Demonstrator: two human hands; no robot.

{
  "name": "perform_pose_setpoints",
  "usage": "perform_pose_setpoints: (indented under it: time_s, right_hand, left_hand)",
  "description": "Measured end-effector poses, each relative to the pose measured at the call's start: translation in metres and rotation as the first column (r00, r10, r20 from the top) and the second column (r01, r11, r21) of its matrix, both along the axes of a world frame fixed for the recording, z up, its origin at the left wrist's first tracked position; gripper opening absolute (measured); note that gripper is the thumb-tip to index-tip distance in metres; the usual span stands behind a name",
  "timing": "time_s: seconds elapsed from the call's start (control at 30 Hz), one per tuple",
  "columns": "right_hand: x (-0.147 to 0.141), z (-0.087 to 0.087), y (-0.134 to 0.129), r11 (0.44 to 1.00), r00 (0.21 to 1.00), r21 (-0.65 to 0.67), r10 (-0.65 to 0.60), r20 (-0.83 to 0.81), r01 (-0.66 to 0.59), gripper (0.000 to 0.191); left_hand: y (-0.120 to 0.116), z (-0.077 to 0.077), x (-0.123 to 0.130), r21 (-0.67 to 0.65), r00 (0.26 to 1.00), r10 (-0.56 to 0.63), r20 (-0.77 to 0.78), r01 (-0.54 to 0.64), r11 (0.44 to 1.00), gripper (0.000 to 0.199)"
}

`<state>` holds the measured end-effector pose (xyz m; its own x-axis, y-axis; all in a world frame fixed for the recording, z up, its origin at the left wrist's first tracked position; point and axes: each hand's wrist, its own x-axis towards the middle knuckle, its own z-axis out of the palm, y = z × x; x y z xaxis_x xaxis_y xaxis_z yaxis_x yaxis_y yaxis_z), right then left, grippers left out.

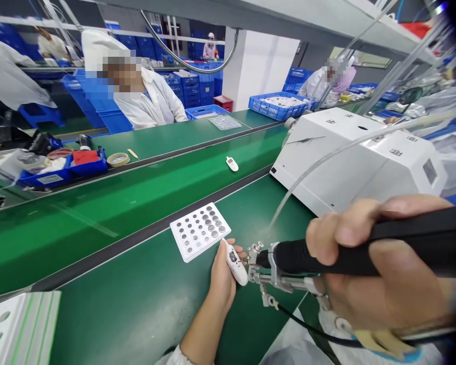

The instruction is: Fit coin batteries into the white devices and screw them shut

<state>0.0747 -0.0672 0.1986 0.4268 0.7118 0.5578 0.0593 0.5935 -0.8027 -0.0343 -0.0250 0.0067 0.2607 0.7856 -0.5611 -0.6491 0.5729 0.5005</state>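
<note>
"Your left hand [221, 274] cups the white handset [235, 266], fingers behind it and thumb side along its edge. That puts it low, near the middle of your view, over the green table [137, 289]."

"And your right hand [380, 243] wraps around the black tool [294, 257], whose metal nose [255, 253] points at the handset. Whether the two touch, you can't tell from here."

"What crowds you?"

"Just beyond your left fingers sits a white tray [184, 256], with round silver discs [212, 228] in its pockets. To the right, a big white machine [345, 152] fills the table's far side (a clear hose [300, 179] sweeps in front of it, above your tool). Below the tool, a black cable [294, 318] trails toward your right."

"So your left side has more bare table?"

"Yes, though a stack of white panels [34, 327] takes the near left corner. Past the table runs your green belt [144, 182], carrying another handset [232, 163], well apart from yours."

"Across the belt you have blue bins [51, 179], a tape roll [118, 163], a clear plastic bag [225, 121] and a blue basket [268, 109] of parts."

"A person in white [152, 99] sits over there too, clear of your hands."
</note>
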Motion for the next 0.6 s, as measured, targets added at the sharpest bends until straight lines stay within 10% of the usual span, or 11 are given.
perform_pose_setpoints:
  time_s: [0.6]
  right_hand:
    - [-0.007, -0.024, 0.01, 0.991, 0.989, -0.038, 0.124, -0.076, -0.127, 0.021]
  left_hand:
    - [-0.004, 0.01, -0.001, -0.021, 0.994, 0.013, 0.106, -0.011, 1.0, 0.048]
